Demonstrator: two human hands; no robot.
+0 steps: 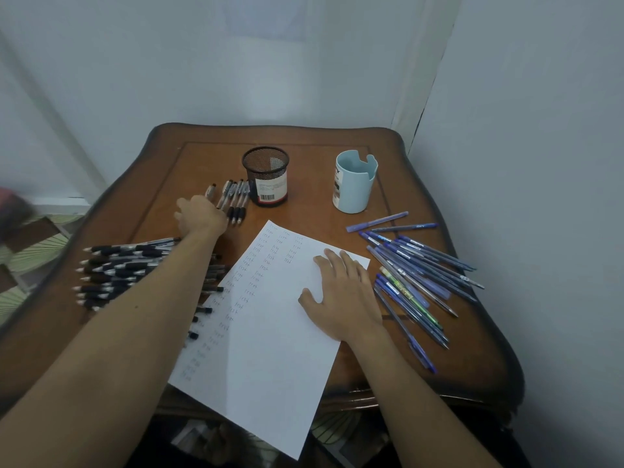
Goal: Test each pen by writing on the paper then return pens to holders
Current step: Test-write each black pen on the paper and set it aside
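A white paper (270,319) with columns of small handwritten words lies in the middle of the wooden table (337,136). My right hand (341,295) rests flat on it with the fingers spread. My left hand (201,216) reaches to the far left of the paper, its fingers curled down around a black pen (211,190) whose end sticks out beyond them. Right beside it several black pens (236,197) lie in a row next to the black mesh holder (266,177). A light blue holder (354,182) stands to the right of the mesh one.
A big pile of black pens (125,268) lies at the table's left, partly under my left forearm. Several blue pens (415,268) are spread at the right. The paper's near corner hangs over the front edge. Walls close in behind and on the right.
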